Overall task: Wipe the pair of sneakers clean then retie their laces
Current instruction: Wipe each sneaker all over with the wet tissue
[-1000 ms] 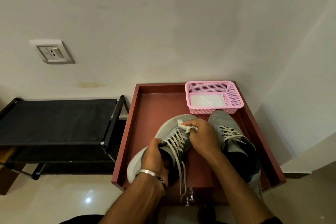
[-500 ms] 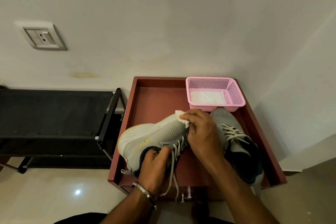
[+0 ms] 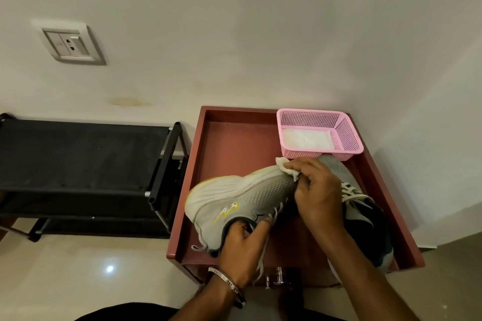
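A grey sneaker (image 3: 247,195) with a thick white sole lies turned on its side over the red tray (image 3: 234,143), its toe pointing toward the back right. My left hand (image 3: 242,245) grips it at the dark collar, fingers hooked inside the opening. My right hand (image 3: 315,190) pinches a small white wipe (image 3: 285,164) and presses it against the toe. The second grey sneaker (image 3: 365,211) stands upright on the tray's right side with its laces loose, partly hidden behind my right forearm.
A pink mesh basket (image 3: 347,133) holding white wipes sits in the tray's back right corner, touching the second sneaker's toe. A black shoe rack (image 3: 78,159) stands to the left. A wall lies behind, with a socket plate (image 3: 70,44).
The left sneaker has been rolled from upright onto its side, sole now facing left. My right hand has slid the wipe from the lace area up to the toe.
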{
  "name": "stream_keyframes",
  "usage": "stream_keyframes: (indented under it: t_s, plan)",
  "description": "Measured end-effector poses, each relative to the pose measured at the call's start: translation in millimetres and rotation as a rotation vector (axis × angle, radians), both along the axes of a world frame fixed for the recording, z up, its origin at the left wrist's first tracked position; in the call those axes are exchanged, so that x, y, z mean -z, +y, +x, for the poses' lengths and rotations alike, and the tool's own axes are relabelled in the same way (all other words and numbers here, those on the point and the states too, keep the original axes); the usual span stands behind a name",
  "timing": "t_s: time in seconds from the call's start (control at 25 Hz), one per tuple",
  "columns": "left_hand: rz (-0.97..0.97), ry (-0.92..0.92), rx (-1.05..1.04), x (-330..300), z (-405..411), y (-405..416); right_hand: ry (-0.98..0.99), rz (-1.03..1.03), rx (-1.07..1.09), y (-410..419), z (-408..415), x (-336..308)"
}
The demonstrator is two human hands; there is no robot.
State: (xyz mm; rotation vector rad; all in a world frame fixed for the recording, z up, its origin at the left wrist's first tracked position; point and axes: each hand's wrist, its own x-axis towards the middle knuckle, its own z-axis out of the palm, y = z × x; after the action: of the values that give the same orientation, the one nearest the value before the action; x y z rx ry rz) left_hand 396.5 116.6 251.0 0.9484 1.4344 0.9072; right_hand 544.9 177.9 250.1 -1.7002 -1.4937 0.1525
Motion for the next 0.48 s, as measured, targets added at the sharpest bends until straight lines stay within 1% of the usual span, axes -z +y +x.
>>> stream_keyframes:
  t_s: [0.08, 0.2, 0.24, 0.28, 0.36, 0.44, 0.48]
  plan:
    - [-0.009, 0.000, 0.031, 5, 1, -1, -0.034, 0.033, -0.102, -4, -18, -3]
    - [-0.016, 0.049, 0.026, 8, 1, 1, -0.069, 0.075, -0.380, -15, -40, -8]
    - [-0.007, 0.068, 0.023, 6, 1, 1, -0.068, 0.078, -0.427, -15, -41, -9]
    - [0.001, 0.075, 0.020, 4, 1, 0, -0.078, 0.088, -0.411, -13, -38, -9]
    - [0.014, 0.071, 0.046, 2, 2, -4, -0.105, 0.090, -0.238, -4, -22, -3]
    - [0.031, 0.070, 0.093, 2, 3, -7, -0.076, 0.019, -0.058, 5, -3, 1]
    - [0.047, 0.080, 0.112, 2, 3, -9, -0.057, -0.004, -0.013, 6, -1, 2]
